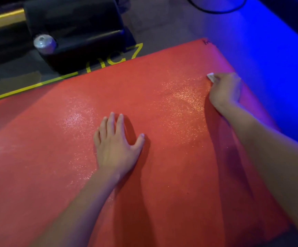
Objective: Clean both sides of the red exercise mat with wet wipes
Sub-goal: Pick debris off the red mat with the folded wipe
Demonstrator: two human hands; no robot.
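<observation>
Red exercise mat [162, 175] lies flat on the floor, fills most of the view, far edge angled up toward the right. Surface glistens in patches near the middle & toward the far right.

Left hand [117, 147] rests palm-down on the mat approx. center, fingers straight & slightly spread, thumb out to the right; holds nothing, just presses flat on the mat.

Right hand [224, 90] is further away, near the mat's far-right edge, fingers curled over a white wet wipe [211, 77]. Only a small corner of the wipe pokes out at the far-left side of the fist; rest is hidden under the hand. Hand w/ wipe is down against the mat surface.

Beyond the mat, far left: black padded equipment [76, 29] w/ a round silver metal end [44, 43] sticking out of it. Yellow line [32, 87] & yellow numerals [116, 58] painted on the dark floor, partly covered by the mat's far edge. Black cable [216, 8] loops on the floor at far right. Strong blue light [278, 59] washes the floor along the right side, tinting the mat's right edge purple.
</observation>
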